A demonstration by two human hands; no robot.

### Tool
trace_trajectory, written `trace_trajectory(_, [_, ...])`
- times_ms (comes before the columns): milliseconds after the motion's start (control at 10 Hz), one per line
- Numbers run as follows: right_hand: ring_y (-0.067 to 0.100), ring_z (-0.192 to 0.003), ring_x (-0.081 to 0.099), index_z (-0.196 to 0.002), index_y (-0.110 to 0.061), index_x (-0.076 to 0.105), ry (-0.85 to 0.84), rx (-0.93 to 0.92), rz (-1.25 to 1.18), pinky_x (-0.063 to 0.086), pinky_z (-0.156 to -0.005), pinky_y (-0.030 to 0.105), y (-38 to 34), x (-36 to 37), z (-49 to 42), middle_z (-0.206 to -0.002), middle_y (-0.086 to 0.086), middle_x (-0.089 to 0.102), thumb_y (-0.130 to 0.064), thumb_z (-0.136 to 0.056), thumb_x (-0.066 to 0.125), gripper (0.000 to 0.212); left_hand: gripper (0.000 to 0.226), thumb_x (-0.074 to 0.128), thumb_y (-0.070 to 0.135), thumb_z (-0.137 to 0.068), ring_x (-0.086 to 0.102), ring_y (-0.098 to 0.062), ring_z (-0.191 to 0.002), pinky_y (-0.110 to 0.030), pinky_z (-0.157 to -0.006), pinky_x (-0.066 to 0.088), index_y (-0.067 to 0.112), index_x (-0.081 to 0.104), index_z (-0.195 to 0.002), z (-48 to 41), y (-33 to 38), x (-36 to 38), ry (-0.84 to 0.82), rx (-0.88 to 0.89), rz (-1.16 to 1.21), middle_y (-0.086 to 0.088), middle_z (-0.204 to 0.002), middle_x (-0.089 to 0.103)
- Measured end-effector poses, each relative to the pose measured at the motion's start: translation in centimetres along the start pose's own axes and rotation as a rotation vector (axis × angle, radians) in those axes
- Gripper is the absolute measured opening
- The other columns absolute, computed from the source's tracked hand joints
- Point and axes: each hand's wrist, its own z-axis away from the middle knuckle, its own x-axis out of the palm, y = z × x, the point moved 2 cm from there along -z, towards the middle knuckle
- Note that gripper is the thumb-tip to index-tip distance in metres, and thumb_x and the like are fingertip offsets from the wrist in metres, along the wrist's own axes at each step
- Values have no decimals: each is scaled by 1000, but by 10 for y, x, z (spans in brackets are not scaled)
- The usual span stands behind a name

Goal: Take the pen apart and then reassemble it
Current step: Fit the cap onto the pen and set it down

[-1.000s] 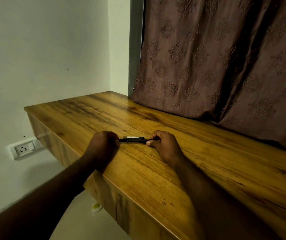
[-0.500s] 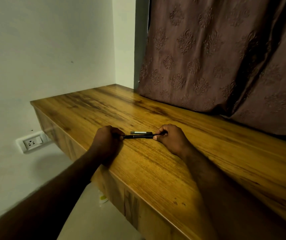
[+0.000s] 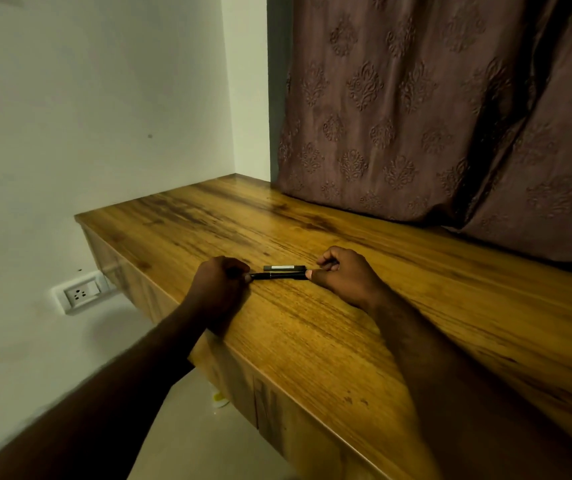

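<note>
A thin black pen (image 3: 277, 275) lies level just above the wooden desk top (image 3: 329, 327), held at both ends. My left hand (image 3: 218, 284) is closed around its left end, near the desk's front edge. My right hand (image 3: 345, 275) pinches its right end with thumb and fingers. Just behind the pen, a short dark piece with a pale label strip (image 3: 284, 268) lies flat on the desk, touched by neither hand. The pen's tips are hidden inside my fingers.
A brown patterned curtain (image 3: 416, 116) hangs along the back of the desk. A white wall (image 3: 87, 116) stands to the left, with a wall socket (image 3: 80, 293) below desk level. A small yellow-and-white object (image 3: 218, 400) lies on the floor under the desk edge.
The view has shifted, so the hands sit lower and further right in frame. Both hands keep their grip on the pen's ends; the labelled piece now shows apart behind the pen.
</note>
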Motion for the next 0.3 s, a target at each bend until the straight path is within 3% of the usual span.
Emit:
trace_trajectory(100, [6,-78,54,-108,-17,62,52,6,-28,48,-76,32,-5,-4,2,-85,-7,58,-37,-81,75,35,11,69,25,-84,69,-20,-74,-33,-69,56,15,74,-83,-5,-4,-6,-7,-178,299,-3,-76,73])
trace_trajectory(200, [5,-81,55,-114,-15,60,66,5,-48,49,-79,30,-5,-3,9,-89,-6,60,-42,-84,70,41,21,63,23,-89,63,-21,-68,-28,-61,49,8,71,-78,-11,-4,-12,-48,-295,481,-7,-71,68])
trace_trajectory(300, [14,-101,58,-116,-16,60,120,-44,87,50,-86,33,-10,-5,0,-113,0,60,-47,-86,66,43,22,61,22,-91,59,-18,-68,-28,-64,45,5,70,-80,-28,5,-17,-38,-219,370,-9,-73,66])
